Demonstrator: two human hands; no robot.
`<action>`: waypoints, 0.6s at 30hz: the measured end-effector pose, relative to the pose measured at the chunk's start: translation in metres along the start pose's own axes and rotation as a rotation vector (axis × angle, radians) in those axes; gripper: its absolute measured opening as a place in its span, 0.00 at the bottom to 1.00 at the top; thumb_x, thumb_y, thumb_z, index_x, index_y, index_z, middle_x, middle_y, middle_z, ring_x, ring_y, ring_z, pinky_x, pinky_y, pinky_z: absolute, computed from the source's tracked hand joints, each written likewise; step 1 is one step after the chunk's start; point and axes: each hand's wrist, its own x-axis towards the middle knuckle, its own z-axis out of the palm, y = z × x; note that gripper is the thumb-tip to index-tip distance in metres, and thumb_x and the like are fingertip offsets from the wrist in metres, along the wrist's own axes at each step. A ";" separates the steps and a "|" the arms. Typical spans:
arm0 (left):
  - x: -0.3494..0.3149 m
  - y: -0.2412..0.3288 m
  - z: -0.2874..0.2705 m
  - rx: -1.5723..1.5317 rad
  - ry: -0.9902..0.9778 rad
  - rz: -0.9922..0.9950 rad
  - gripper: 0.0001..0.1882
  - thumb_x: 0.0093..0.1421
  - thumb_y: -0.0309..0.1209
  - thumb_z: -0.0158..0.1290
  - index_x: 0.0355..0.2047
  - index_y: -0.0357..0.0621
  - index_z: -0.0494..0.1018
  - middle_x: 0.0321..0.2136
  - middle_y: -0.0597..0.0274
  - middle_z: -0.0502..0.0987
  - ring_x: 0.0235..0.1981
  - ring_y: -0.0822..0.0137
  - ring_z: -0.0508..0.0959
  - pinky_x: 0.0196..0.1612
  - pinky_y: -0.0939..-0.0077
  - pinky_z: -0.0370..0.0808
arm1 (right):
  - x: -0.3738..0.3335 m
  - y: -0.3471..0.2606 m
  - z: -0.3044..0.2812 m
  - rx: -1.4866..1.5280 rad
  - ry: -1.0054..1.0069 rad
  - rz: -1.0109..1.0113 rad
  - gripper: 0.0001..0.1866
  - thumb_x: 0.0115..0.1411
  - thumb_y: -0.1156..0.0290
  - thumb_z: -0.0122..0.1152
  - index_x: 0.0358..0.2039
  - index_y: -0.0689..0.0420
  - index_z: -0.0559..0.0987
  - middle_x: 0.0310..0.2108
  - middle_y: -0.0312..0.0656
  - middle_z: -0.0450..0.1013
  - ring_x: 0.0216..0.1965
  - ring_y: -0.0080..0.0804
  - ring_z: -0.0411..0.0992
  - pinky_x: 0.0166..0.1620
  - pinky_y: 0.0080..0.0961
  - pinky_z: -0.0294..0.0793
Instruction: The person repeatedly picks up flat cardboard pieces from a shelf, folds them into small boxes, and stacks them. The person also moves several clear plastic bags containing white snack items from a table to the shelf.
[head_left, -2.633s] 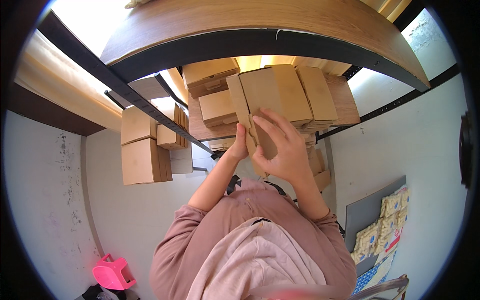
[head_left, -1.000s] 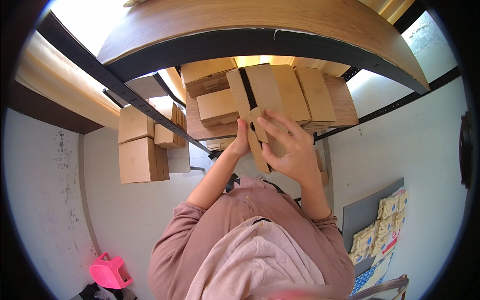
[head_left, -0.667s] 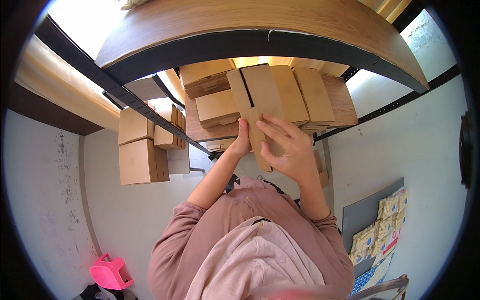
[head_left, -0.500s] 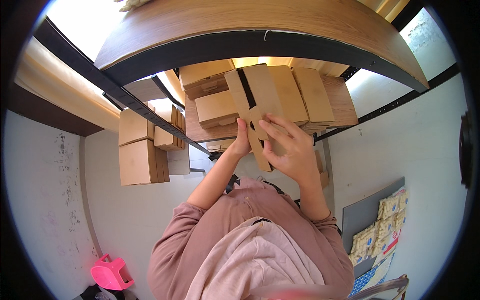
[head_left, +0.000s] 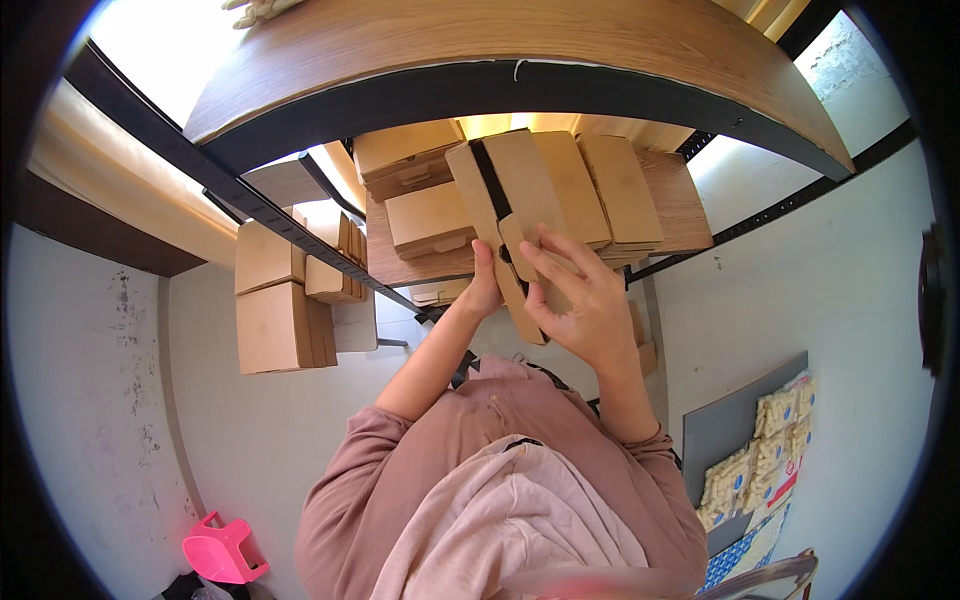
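The flat cardboard box [head_left: 520,215] sits just above the middle of the picture, tilted, with a dark strip running along it. Both hands hold it. The left hand [head_left: 487,285] grips its lower left edge, at 7 o'clock from the box, with the thumb on the front. The right hand [head_left: 580,300] is at 5 o'clock from the box, with the fingers [head_left: 550,265] spread wide and pressed flat on the front of the box.

Behind the box, at 12 o'clock, more brown boxes [head_left: 600,185] lie side by side on a wooden shelf [head_left: 680,200]. At 10 o'clock, 2 more boxes [head_left: 420,190] are stacked on the same shelf. Far off at 9 o'clock, another pile of boxes [head_left: 275,310] sits low against the white wall.

At 7 o'clock, near the bottom edge, there is a pink plastic stool [head_left: 225,548]. At 4 o'clock, packets of pale snacks [head_left: 755,470] lie on a grey board.
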 end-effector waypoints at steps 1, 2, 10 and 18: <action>0.001 -0.001 -0.002 -0.006 -0.015 0.007 0.51 0.49 0.73 0.22 0.58 0.42 0.54 0.53 0.56 0.63 0.55 0.62 0.64 0.56 0.65 0.63 | 0.000 0.000 0.000 -0.001 0.006 -0.004 0.21 0.41 0.77 0.59 0.40 0.55 0.77 0.42 0.43 0.71 0.36 0.36 0.74 0.35 0.27 0.76; 0.001 -0.003 -0.003 -0.012 -0.029 0.013 0.51 0.49 0.73 0.22 0.58 0.42 0.54 0.53 0.56 0.63 0.54 0.62 0.64 0.56 0.65 0.63 | 0.000 0.000 0.000 0.004 0.008 -0.005 0.21 0.41 0.77 0.59 0.40 0.56 0.77 0.42 0.43 0.70 0.36 0.36 0.74 0.35 0.27 0.76; 0.001 0.001 0.001 0.004 -0.009 0.017 0.51 0.49 0.73 0.23 0.59 0.43 0.52 0.53 0.55 0.63 0.55 0.61 0.64 0.54 0.64 0.65 | 0.000 0.001 0.002 -0.011 0.005 -0.026 0.22 0.40 0.78 0.58 0.41 0.57 0.77 0.45 0.46 0.70 0.34 0.36 0.74 0.33 0.26 0.76; -0.001 0.002 0.002 0.005 0.010 0.019 0.51 0.49 0.72 0.23 0.59 0.43 0.50 0.54 0.54 0.62 0.55 0.60 0.64 0.55 0.63 0.64 | 0.001 -0.002 0.001 -0.046 -0.040 -0.020 0.22 0.41 0.79 0.58 0.42 0.56 0.77 0.46 0.43 0.69 0.35 0.34 0.74 0.33 0.25 0.76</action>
